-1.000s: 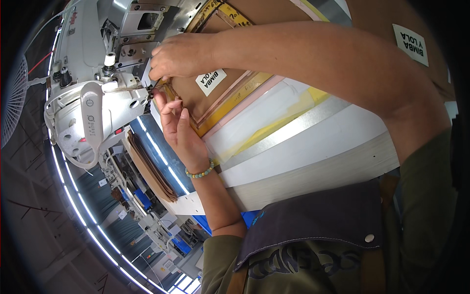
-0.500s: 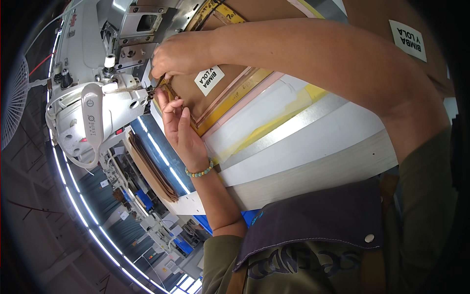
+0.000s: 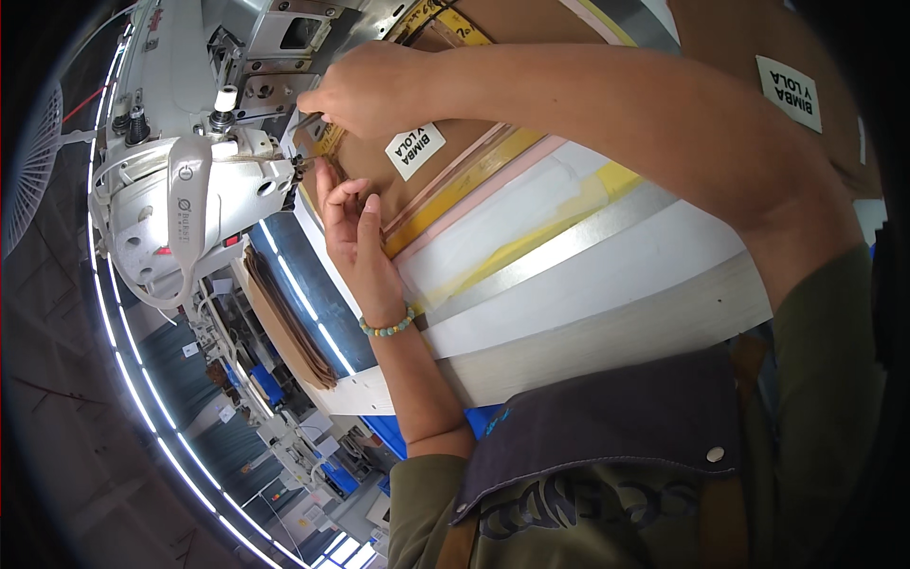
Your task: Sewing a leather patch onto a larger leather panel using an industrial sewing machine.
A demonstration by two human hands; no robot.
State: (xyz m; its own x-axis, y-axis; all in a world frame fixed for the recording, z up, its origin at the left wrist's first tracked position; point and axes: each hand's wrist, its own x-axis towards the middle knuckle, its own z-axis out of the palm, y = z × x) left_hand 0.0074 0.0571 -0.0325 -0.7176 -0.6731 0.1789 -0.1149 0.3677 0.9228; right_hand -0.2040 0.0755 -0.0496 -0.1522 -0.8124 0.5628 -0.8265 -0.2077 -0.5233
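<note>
A white sewing machine (image 3: 190, 209) has its needle area beside a brown fabric piece (image 3: 441, 185) with a white printed label (image 3: 414, 149), held in a yellow template frame (image 3: 460, 180). My left hand (image 3: 365, 251), wearing a bead bracelet, lies palm up at the frame's left end, loosely bent fingers apart, index tip by the needle. My right hand (image 3: 365, 90) reaches across the top, fingers pinched at the upper left corner above the needle; what they hold is too small to make out.
Another brown piece (image 3: 720, 47) with a label lies at upper right. Brown pieces (image 3: 284, 318) are stacked by a blue panel (image 3: 299, 289) at left. A metal strip (image 3: 540, 256) and pale board edge (image 3: 588, 337) run in front. A fan (image 3: 28, 166) stands far left; more machines stand behind.
My right hand has risen slightly, its fingertips now higher above the needle. My left hand has shifted a little up and right. The machine appears slightly higher in the picture.
</note>
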